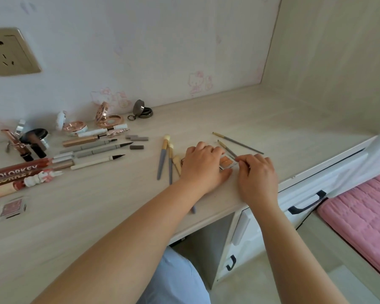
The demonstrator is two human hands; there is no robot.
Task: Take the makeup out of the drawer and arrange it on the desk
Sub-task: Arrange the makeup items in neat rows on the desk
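Orange powder is showing in a small palette (225, 161) that is lying on the desk (239, 115), near its front edge and between my two hands. I am resting my left hand (203, 166) flat over the left part of the palette, with the fingers spread and relaxed. I am pinching a thin brush (227, 148) with the fingertips of my right hand (257, 174), right over the palette. So my left grip is loose and my right grip is closed on the brush.

I am thinking about what could go wrong. The palette is sitting close to the desk edge, so a push from my left hand could slide it off. The brush is thin, so it could slip from my pinch and roll. Another thin brush (237, 143) is lying just behind it, and three bigger brushes (169, 156) are lying just left of my left hand. A wide move could knock them out of line.

Most of the makeup is lying in rows on the far left: pens (97, 154), lip tubes (20, 172) and open compacts (106, 120). The desk is pale wood. A wall (140, 51) with faint pink cat pictures and a socket (9, 51) is standing behind it. White drawers (303, 198) with dark handles and a pink bed cover (364, 211) are showing on the right.
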